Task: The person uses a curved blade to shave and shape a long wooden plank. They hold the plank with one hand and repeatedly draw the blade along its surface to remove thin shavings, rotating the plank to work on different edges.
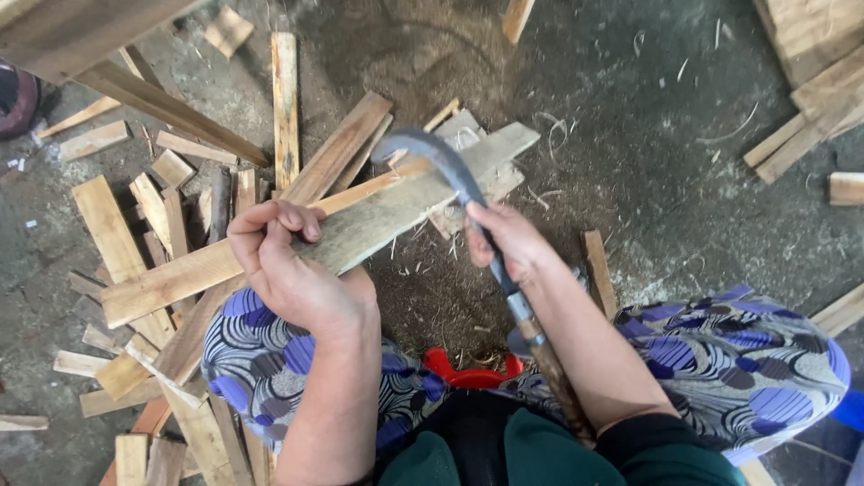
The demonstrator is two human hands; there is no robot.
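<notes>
My left hand grips the near end of a weathered grey plank that slants up to the right over a heap of offcuts. My right hand is closed on the shank of a curved dark metal hook blade. Its wooden handle runs back along my forearm. The blade's hooked tip rests on the upper edge of the plank, near a pale strip of wood lying alongside it. Both knees, in blue patterned fabric, frame the work.
Many short boards and offcuts lie piled on the left on a dirty concrete floor strewn with shavings. Stacked boards sit at the top right. A red object shows between my knees. A long beam crosses the upper left.
</notes>
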